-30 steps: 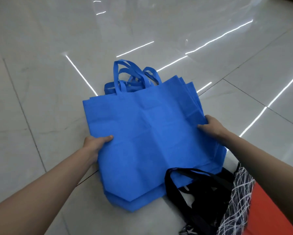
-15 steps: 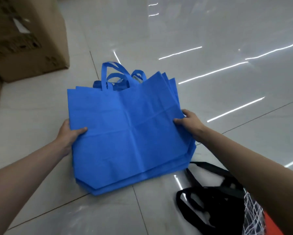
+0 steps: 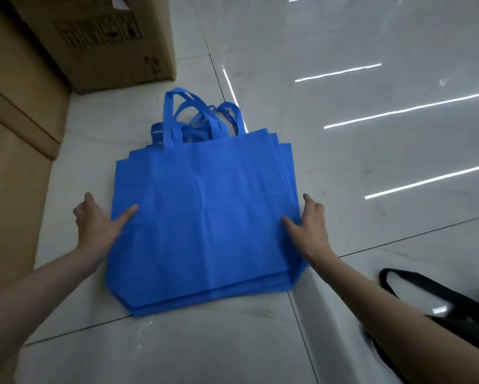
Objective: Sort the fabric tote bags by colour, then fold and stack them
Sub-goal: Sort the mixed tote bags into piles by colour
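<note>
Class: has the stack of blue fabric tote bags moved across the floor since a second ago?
Yes. The stack of blue fabric tote bags slid left, away from the black bag, toward the brown cardboard box.

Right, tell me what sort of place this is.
Probably a storeroom or warehouse: large cardboard boxes stand on a glossy tiled floor, and a stack of blue tote bags lies flat on it, as if for sorting.
</note>
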`<state>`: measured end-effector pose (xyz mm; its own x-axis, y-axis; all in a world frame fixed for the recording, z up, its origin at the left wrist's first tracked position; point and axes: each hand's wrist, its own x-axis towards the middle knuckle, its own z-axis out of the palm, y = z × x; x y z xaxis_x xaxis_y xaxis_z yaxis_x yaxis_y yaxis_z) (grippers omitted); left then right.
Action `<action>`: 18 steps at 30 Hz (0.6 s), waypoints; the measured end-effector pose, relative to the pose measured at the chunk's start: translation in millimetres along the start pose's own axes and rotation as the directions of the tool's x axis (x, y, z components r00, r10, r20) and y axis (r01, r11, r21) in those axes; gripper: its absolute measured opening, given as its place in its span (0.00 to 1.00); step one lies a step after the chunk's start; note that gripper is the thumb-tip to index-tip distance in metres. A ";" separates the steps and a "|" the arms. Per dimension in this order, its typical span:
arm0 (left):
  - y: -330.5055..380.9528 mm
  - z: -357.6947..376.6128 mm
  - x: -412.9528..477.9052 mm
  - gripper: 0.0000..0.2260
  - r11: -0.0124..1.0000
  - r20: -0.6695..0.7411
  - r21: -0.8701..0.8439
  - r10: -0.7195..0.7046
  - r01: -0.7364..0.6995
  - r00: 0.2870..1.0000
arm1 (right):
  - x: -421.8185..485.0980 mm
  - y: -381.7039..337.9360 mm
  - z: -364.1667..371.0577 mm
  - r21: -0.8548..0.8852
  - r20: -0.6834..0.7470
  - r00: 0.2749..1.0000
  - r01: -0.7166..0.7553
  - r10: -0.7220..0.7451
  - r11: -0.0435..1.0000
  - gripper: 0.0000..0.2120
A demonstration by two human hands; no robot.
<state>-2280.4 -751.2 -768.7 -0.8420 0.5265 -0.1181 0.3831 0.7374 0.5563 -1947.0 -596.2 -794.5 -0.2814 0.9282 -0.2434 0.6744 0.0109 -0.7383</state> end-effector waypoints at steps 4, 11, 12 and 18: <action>-34.5 15.8 -68.5 0.50 0.516 0.462 0.344 0.634 -0.784 0.620 | -43.8 31.7 9.7 -0.581 0.373 0.741 0.656 -0.559 0.482 0.41; -34.6 45.4 -102.0 0.38 0.235 0.567 0.412 0.690 -0.880 0.450 | -52.7 37.4 34.1 -0.622 0.602 0.700 0.713 -0.385 0.325 0.38; -32.5 40.8 -96.1 0.36 0.237 0.577 0.427 0.672 -0.873 0.464 | -50.2 34.1 32.3 -0.614 0.612 0.698 0.716 -0.372 0.332 0.35; -27.9 47.4 -86.2 0.33 0.224 0.562 0.454 0.680 -0.863 0.472 | -34.5 21.4 31.0 -0.561 0.595 0.675 0.737 -0.436 0.376 0.27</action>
<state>-2200.5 -797.1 -813.0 0.0766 0.9873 -0.1394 0.9843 -0.0971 -0.1472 -1944.0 -639.6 -821.4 -0.8902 0.4008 -0.2166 0.4292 0.8972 -0.1040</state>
